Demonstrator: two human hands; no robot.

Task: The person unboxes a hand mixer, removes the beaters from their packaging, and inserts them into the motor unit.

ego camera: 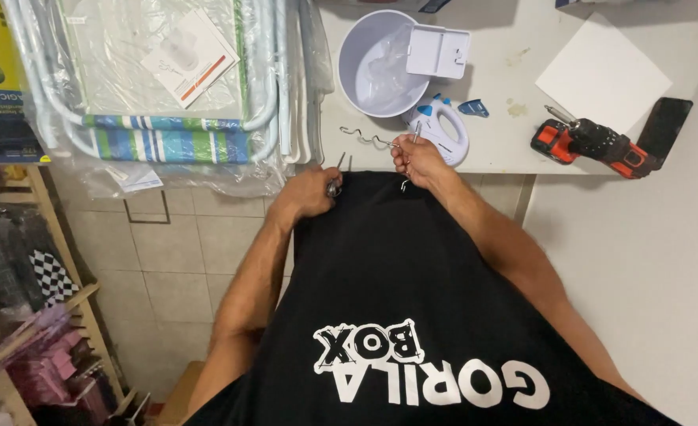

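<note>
1. The left hand (313, 192) is a closed fist seen from the back, so its fingers are hidden; thin metal beater stems (339, 166) stick up out of it, and the beater heads below are lost against the black shirt (396, 276).
2. The right hand (420, 160) has its fingers pinched together on a second thin metal rod (414, 136). Only a short length shows above the hand, and a small hooked end shows below it.
3. A twisted dough hook (364, 139) lies on the counter (507, 87) just left of the right hand — whether the fingertips touch it cannot be told.
4. The white hand mixer (442, 130) lies on the counter just beyond the right hand, partly covered by it.
5. Both forearms reach forward from the body, meeting at the counter's near edge, wrists close together.
6. Farther back stand a white bowl (357, 71) with crumpled clear plastic inside, and — to the right — an orange-and-black power drill (593, 146) beside a white sheet (601, 75).
</note>
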